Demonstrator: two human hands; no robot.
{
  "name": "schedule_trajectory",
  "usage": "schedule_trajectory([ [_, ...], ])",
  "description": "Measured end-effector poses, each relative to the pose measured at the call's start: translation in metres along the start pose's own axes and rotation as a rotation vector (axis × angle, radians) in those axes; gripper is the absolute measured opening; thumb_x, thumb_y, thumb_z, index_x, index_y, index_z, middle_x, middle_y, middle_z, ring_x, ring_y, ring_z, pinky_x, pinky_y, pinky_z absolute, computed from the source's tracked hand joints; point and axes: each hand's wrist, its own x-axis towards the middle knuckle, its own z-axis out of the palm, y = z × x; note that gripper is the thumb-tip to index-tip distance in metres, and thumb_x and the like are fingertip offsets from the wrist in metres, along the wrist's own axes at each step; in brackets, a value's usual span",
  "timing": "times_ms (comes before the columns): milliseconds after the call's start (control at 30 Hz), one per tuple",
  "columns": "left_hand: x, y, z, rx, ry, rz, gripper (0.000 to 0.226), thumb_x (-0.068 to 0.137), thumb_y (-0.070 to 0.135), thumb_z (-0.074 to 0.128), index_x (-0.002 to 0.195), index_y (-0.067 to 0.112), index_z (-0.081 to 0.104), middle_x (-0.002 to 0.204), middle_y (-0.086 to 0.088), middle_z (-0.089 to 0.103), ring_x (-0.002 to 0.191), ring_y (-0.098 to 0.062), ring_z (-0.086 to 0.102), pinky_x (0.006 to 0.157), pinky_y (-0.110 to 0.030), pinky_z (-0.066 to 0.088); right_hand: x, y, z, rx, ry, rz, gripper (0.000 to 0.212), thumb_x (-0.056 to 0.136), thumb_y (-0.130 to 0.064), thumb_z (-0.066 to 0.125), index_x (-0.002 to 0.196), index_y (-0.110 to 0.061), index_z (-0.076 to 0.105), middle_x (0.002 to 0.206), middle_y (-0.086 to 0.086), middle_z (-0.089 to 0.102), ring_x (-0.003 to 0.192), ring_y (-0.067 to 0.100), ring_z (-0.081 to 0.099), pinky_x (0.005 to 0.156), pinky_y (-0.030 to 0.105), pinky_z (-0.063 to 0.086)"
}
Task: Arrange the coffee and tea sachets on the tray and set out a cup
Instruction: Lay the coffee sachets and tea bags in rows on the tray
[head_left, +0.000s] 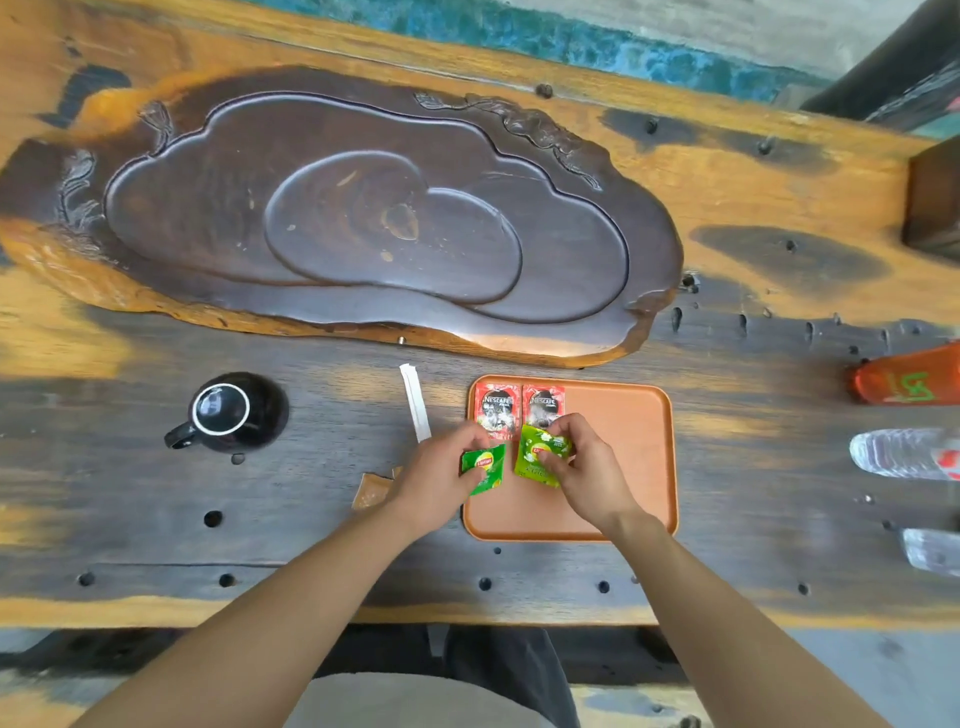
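An orange tray (628, 457) lies on the wooden table in front of me. Two red Nescafe coffee sachets (497, 408) (543, 404) lie side by side at its far left corner. My left hand (441, 478) holds a green Lipton tea sachet (484, 467) at the tray's left edge. My right hand (582, 467) grips a second green tea sachet (537, 457) on the tray, just below the right coffee sachet. A black cup (228, 413) stands upside down on the table to the left.
A large carved dark wooden tea board (343, 208) fills the far side of the table. A white stick sachet (415, 402) and a brown sachet (371, 491) lie left of the tray. Plastic water bottles (904, 452) and an orange packet (909, 382) sit at the right edge.
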Motion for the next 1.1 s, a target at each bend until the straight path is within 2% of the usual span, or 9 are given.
schedule_trajectory([
  [67,0.003,0.006,0.013,0.078,-0.010,-0.007,0.033,0.088,0.012,0.072,0.105,0.034,0.055,0.112,0.012,0.067,0.106,-0.010,0.062,0.081,-0.029,0.053,-0.003,0.013,-0.003,-0.035,-0.029,0.015,0.024,0.093,-0.007,0.068,0.104,-0.020,0.051,0.094,-0.007,0.064,0.075,0.000,0.056,0.065,0.022,0.043],
  [167,0.006,0.012,0.027,0.238,0.023,-0.005,0.029,0.090,0.016,0.069,0.110,0.031,0.055,0.120,0.009,0.067,0.108,-0.015,0.063,0.078,-0.028,0.051,-0.003,0.027,-0.001,-0.095,-0.055,0.005,0.023,0.093,-0.008,0.068,0.105,-0.019,0.051,0.095,-0.005,0.065,0.079,0.006,0.059,0.067,0.027,0.043],
  [233,0.007,0.012,0.033,0.348,0.066,0.016,0.028,0.091,0.020,0.068,0.114,0.030,0.056,0.121,0.007,0.065,0.108,-0.017,0.063,0.081,-0.029,0.050,-0.001,0.034,0.002,-0.159,-0.034,-0.026,0.025,0.091,-0.011,0.069,0.111,-0.017,0.054,0.105,0.001,0.062,0.087,0.017,0.060,0.075,0.033,0.047],
  [400,0.008,0.006,0.045,0.549,0.185,0.086,0.043,0.085,0.023,0.074,0.125,0.026,0.060,0.117,0.002,0.055,0.112,-0.020,0.051,0.093,-0.036,0.051,0.001,0.046,0.006,-0.325,0.055,-0.129,0.041,0.088,-0.018,0.074,0.127,-0.014,0.059,0.125,0.004,0.053,0.112,0.022,0.056,0.097,0.037,0.050],
  [500,0.008,0.002,0.050,0.576,0.220,0.073,0.047,0.083,0.020,0.075,0.128,0.021,0.061,0.122,-0.002,0.054,0.114,-0.022,0.050,0.097,-0.039,0.049,-0.002,0.050,0.005,-0.404,0.118,-0.197,0.040,0.087,-0.020,0.075,0.125,-0.014,0.062,0.123,0.005,0.055,0.111,0.025,0.054,0.095,0.038,0.051],
  [600,0.004,-0.001,0.053,0.576,0.220,0.157,0.043,0.084,0.019,0.073,0.126,0.017,0.064,0.123,-0.002,0.057,0.115,-0.022,0.053,0.098,-0.040,0.049,-0.009,0.055,0.003,-0.456,0.162,-0.271,0.039,0.088,-0.024,0.074,0.124,-0.015,0.063,0.120,0.005,0.058,0.106,0.025,0.055,0.089,0.041,0.052],
  [767,-0.003,-0.012,0.061,0.666,0.144,0.293,0.045,0.086,0.023,0.071,0.130,0.017,0.062,0.131,-0.002,0.060,0.125,-0.023,0.051,0.106,-0.041,0.044,-0.019,0.067,0.009,-0.549,0.084,-0.363,0.045,0.090,-0.032,0.069,0.132,-0.019,0.060,0.137,0.003,0.057,0.123,0.025,0.052,0.092,0.041,0.052],
  [900,-0.003,-0.016,0.066,0.688,0.152,0.289,0.044,0.085,0.022,0.073,0.128,0.015,0.065,0.129,-0.002,0.063,0.122,-0.023,0.051,0.104,-0.041,0.045,-0.021,0.072,0.014,-0.570,0.044,-0.332,0.050,0.091,-0.029,0.068,0.138,-0.020,0.056,0.145,0.002,0.053,0.133,0.023,0.046,0.099,0.040,0.049],
  [1100,-0.003,-0.017,0.068,0.699,0.154,0.302,0.045,0.085,0.021,0.074,0.128,0.014,0.065,0.130,-0.002,0.063,0.122,-0.023,0.052,0.105,-0.041,0.045,-0.021,0.073,0.017,-0.576,0.038,-0.321,0.047,0.092,-0.028,0.066,0.138,-0.020,0.055,0.148,0.001,0.050,0.136,0.022,0.044,0.100,0.040,0.049],
])
